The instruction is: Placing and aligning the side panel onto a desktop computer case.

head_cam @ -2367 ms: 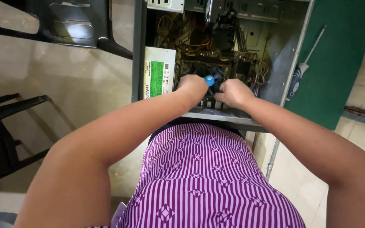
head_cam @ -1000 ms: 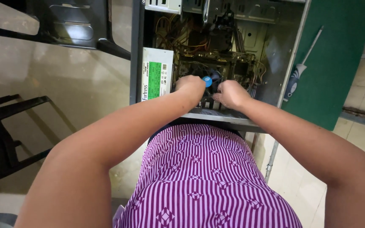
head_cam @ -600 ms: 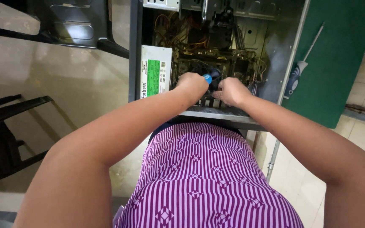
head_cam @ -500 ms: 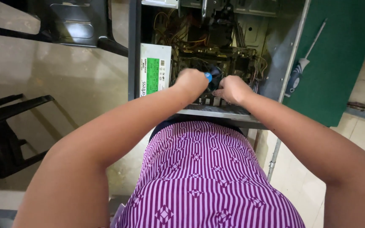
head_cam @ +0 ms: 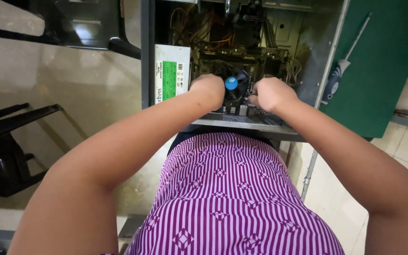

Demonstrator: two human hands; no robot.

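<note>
Both hands, left hand [head_cam: 208, 89] and right hand [head_cam: 271, 93], flanking cooler fan [head_cam: 235, 86] inside case [head_cam: 329, 61].

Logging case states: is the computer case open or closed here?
Open. The computer case has no side panel on, so its wiring, board and the cooler fan between the left hand and right hand show.

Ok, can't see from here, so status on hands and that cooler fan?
Left hand and right hand closed on either side of the cooler fan. Fan sits inside the open computer case. Cables crowd behind; nothing between hands.
</note>
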